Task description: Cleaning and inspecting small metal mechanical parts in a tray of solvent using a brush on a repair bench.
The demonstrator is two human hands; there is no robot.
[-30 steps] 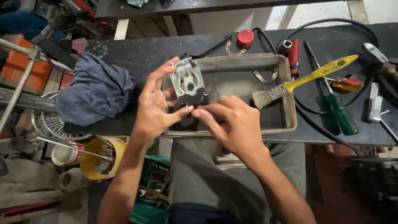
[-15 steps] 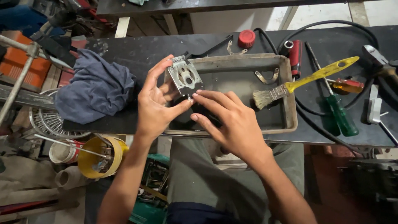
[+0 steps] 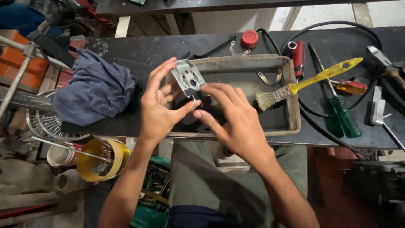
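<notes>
My left hand point(image 3: 160, 105) grips a small square metal plate point(image 3: 188, 77) with round holes and holds it tilted over the left end of a shallow metal tray point(image 3: 291, 97). My right hand point(image 3: 230, 120) lies over the tray just right of the plate, and its fingertips touch the plate's lower edge. A paintbrush with a yellow handle point(image 3: 312, 80) rests across the tray's right rim, bristles inside the tray. A curved metal clip point(image 3: 270, 79) lies on the tray floor.
A blue-grey cloth point(image 3: 95, 90) lies left of the tray on the black bench point(image 3: 139, 50). To the right are a green screwdriver point(image 3: 344, 114), a red-handled tool point(image 3: 299, 55), a black cable point(image 3: 333, 29) and pliers point(image 3: 386, 63). A red cap point(image 3: 249, 39) sits behind the tray. A yellow can point(image 3: 101, 160) stands below the bench.
The plate has been turned and lifted slightly in my left hand. My right hand has moved up and left, bringing its fingertips onto the plate.
</notes>
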